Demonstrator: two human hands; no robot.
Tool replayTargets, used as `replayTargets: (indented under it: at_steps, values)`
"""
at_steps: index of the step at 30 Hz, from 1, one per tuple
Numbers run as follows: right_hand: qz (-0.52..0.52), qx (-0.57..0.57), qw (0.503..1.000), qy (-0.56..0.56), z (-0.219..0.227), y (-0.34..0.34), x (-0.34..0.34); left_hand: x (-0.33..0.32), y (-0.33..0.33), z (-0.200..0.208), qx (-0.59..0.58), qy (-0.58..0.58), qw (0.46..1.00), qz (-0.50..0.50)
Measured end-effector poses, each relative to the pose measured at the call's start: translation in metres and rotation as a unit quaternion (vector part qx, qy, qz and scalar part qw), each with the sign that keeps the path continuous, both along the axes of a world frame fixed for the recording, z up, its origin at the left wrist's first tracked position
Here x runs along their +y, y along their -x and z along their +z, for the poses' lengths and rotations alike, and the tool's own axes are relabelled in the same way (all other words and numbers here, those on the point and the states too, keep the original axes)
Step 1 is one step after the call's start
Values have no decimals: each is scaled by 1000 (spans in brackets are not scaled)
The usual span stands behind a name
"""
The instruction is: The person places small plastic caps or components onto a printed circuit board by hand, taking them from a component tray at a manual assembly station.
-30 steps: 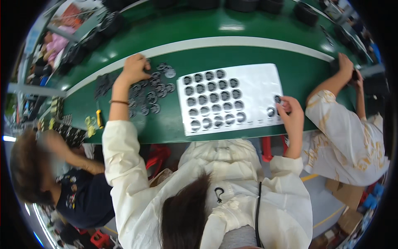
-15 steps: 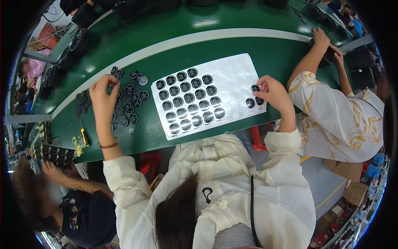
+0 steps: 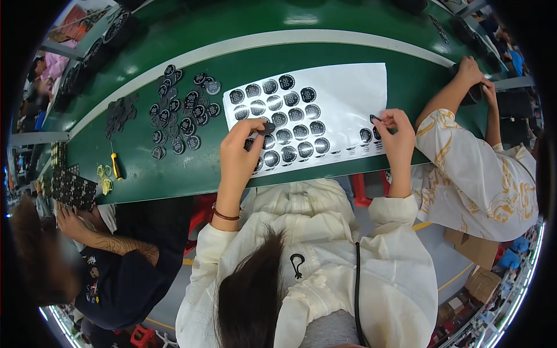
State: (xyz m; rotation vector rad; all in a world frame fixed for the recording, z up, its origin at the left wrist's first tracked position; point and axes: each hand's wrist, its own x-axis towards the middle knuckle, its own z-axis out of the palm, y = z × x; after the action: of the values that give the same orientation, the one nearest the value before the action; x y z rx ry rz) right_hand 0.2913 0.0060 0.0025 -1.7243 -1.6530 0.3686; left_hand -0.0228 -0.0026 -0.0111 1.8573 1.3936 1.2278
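Observation:
My left hand (image 3: 237, 152) is over the near left part of a white sheet (image 3: 342, 95). Its thumb and fingers pinch a round black disc (image 3: 268, 128). At the sheet's right edge, the fingertips of my right hand (image 3: 398, 136) close on a small dark piece (image 3: 375, 119) that looks like another such disc, tilted. Just below it on the sheet lies a black disc (image 3: 365, 135), with one more partly hidden by my fingers. Rows of black discs with pale digit-like marks (image 3: 279, 119) cover the sheet's left half; my left hand hides some.
Left of the sheet, a loose heap of black discs (image 3: 187, 125) lies on the green table (image 3: 220, 180). Farther left are dark flat pieces (image 3: 120, 115), a yellow-handled screwdriver (image 3: 116, 166) and yellow cord (image 3: 104, 178). Co-workers sit on both sides, the right one's arm (image 3: 449, 90) close by.
My left hand has gone from the heap rightward to the sheet, a disc between its fingers. My right hand stays at the sheet's right edge. The whole view has shifted somewhat.

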Motion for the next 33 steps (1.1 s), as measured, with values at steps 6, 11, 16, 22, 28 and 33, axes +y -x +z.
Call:
replayTargets:
  at_steps: [6, 11, 16, 22, 28, 33]
  values:
    - [45, 56, 991, -116, -10, 0, -12, -7, -6, 1, 24, -82, 996, 29]
    - [73, 308, 945, -83, 18, 33, -24, -12, -13, 15, -17, -134, 990, 41]
    - [203, 466, 858, 69, 46, 98, -32, -15, -29, 35, -31, -239, 971, -6]
    - [216, 570, 779, 145, 48, 120, -31, -19, -34, 40, -69, -220, 972, -37]
    - [213, 543, 800, 139, 49, 119, -32, -22, -28, 51, -92, -107, 987, -73]
    - [227, 540, 796, 153, 48, 118, -33, -20, -19, 46, -65, -113, 985, -110]
